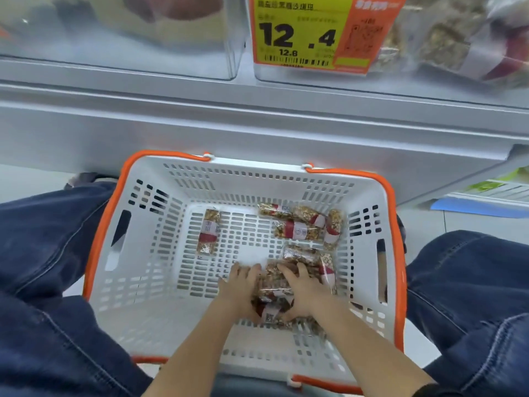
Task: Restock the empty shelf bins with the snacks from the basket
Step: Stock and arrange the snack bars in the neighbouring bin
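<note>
A white basket (143,253) with an orange rim sits between my knees. Inside lie several nut snack bars in clear wrappers with red-and-white bands: one alone (208,232) at the left, a cluster (303,224) at the far right, and a pile (274,290) near the front. My left hand (239,287) and my right hand (297,290) both reach into the basket and cup that pile from either side, fingers curled round the bars. Above, a clear shelf bin (128,35) at the left looks nearly empty.
A second clear bin (446,38) at the upper right holds similar snack packs and carries a yellow-and-orange price tag (309,32). A grey shelf ledge (257,124) runs across above the basket. My jeans-clad legs (43,267) flank the basket on both sides.
</note>
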`<action>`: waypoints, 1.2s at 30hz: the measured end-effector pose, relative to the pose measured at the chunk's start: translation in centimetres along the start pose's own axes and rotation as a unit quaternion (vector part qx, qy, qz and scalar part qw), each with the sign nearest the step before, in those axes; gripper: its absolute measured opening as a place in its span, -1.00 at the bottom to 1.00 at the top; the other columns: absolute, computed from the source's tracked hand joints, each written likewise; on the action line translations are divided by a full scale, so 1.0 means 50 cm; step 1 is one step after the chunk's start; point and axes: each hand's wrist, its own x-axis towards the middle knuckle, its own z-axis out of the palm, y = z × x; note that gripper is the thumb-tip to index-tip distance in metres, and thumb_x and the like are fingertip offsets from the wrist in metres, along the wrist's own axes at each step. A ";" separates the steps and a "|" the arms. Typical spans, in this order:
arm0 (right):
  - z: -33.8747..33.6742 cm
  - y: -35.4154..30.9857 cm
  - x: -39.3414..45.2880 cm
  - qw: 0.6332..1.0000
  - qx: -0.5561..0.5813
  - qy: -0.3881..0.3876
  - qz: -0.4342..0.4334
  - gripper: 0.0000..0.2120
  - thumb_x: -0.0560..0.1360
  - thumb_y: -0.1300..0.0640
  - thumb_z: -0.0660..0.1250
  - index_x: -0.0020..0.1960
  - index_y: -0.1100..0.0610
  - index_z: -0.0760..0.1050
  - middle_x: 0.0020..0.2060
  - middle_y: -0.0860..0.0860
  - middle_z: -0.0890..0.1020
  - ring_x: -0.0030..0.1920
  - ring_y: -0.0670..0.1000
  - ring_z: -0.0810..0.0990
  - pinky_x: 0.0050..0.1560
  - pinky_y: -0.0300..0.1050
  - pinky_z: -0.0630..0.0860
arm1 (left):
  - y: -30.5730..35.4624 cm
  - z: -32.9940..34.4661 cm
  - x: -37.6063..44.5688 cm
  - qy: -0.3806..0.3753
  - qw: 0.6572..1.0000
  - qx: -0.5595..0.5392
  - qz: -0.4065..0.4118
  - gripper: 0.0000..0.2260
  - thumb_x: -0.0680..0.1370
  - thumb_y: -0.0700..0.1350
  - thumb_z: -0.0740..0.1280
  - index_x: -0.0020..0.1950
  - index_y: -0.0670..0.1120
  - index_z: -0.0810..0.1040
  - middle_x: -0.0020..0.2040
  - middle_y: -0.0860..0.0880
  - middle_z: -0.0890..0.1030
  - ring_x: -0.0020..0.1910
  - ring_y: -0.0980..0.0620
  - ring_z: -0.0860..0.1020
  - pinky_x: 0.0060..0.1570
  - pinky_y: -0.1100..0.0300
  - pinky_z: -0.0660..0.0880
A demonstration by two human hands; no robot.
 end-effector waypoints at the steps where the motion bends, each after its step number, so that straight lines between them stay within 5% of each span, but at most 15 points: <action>1: 0.003 -0.001 -0.001 1.000 0.003 0.003 0.003 0.05 0.36 0.02 0.52 0.53 -0.19 -0.19 0.53 0.14 -0.20 0.38 0.25 0.33 0.26 0.10 0.43 | -0.004 0.003 0.001 0.005 1.000 -0.015 -0.008 0.03 0.28 0.20 0.52 0.49 -0.08 -0.07 0.54 -0.07 0.00 0.53 -0.13 -0.14 0.42 -0.30 -0.01; 5: 0.004 -0.003 0.004 0.999 0.002 0.046 0.000 -0.12 0.49 0.32 0.31 0.53 -0.17 -0.15 0.53 0.18 -0.11 0.15 0.19 0.54 -0.07 -0.07 0.55 | -0.020 0.002 0.004 0.017 1.000 0.022 -0.007 -0.11 0.27 0.26 0.49 0.38 -0.06 0.10 0.43 -0.06 0.19 0.48 -0.12 0.07 0.42 -0.26 -0.03; 7: 0.001 -0.002 0.010 0.998 -0.001 0.057 0.014 -0.12 0.49 0.30 0.30 0.54 -0.14 -0.19 0.53 0.17 -0.08 0.09 0.16 0.58 -0.18 -0.11 0.51 | -0.021 -0.003 0.005 0.020 0.999 0.041 -0.003 -0.16 0.25 0.30 0.47 0.36 -0.03 0.19 0.40 -0.06 0.24 0.44 -0.15 0.12 0.39 -0.34 -0.09; 12: -0.006 -0.002 0.005 0.997 -0.010 0.052 0.051 -0.17 0.48 0.17 0.36 0.55 -0.01 -0.10 0.50 0.16 -0.06 0.24 0.19 0.44 0.07 -0.03 0.49 | -0.013 -0.010 0.003 -0.027 0.995 0.093 -0.022 -0.09 0.28 0.38 0.39 0.47 -0.01 0.16 0.52 -0.15 0.07 0.51 -0.22 -0.03 0.33 -0.43 -0.21; 18: -0.012 -0.001 0.009 0.998 0.021 0.037 0.040 -0.09 0.44 0.10 0.45 0.55 0.00 -0.10 0.53 0.14 -0.15 0.26 0.16 0.48 0.08 -0.08 0.48 | -0.021 -0.008 0.000 -0.033 0.995 0.089 -0.016 0.01 0.27 0.44 0.35 0.53 -0.02 0.03 0.54 -0.17 -0.01 0.52 -0.21 -0.09 0.37 -0.37 -0.20; 21: -0.015 0.006 0.014 0.998 0.047 0.029 0.034 0.01 0.36 -0.11 0.49 0.55 0.05 -0.10 0.54 0.14 -0.09 0.38 0.19 0.37 0.29 0.02 0.41 | -0.025 -0.006 0.007 -0.017 0.998 0.060 0.026 0.00 0.24 0.42 0.40 0.48 -0.09 0.14 0.47 -0.12 0.21 0.46 -0.14 0.14 0.43 -0.18 0.06; 24: -0.016 0.007 0.022 0.997 0.060 0.012 0.047 0.04 0.34 -0.30 0.41 0.56 0.03 -0.11 0.53 0.13 -0.13 0.42 0.20 0.29 0.32 0.07 0.39 | -0.030 -0.012 0.015 -0.028 0.999 -0.007 0.046 -0.15 0.21 0.33 0.50 0.31 -0.10 0.30 0.23 -0.08 0.49 0.16 -0.07 0.46 0.08 0.08 0.43; 27: -0.018 0.006 0.031 0.994 0.091 0.020 0.062 0.01 0.33 -0.34 0.39 0.55 0.00 -0.07 0.52 0.15 -0.11 0.42 0.21 0.29 0.33 0.08 0.38 | -0.029 -0.020 0.016 -0.047 0.998 -0.028 0.044 -0.20 0.20 0.27 0.54 0.24 -0.09 0.31 0.12 -0.07 0.53 0.01 -0.05 0.50 -0.11 0.11 0.43; 33: -0.030 0.018 0.032 0.989 0.144 0.000 0.046 -0.01 0.27 -0.21 0.51 0.49 -0.02 0.01 0.40 0.07 0.35 0.28 0.13 0.45 0.20 0.05 0.47 | -0.032 -0.021 0.026 -0.074 0.995 -0.064 0.035 -0.17 0.11 0.29 0.56 0.20 -0.06 0.32 0.11 -0.03 0.54 0.00 -0.04 0.51 -0.03 0.05 0.51; 36: -0.030 0.016 0.029 0.993 0.105 -0.021 0.052 0.07 0.26 -0.23 0.51 0.52 0.01 -0.07 0.42 0.10 0.33 0.29 0.14 0.45 0.22 0.03 0.47 | -0.037 -0.020 0.029 -0.114 0.986 -0.118 0.035 -0.22 0.12 0.22 0.58 0.24 -0.06 0.43 0.13 0.00 0.58 0.05 -0.05 0.55 0.07 0.04 0.53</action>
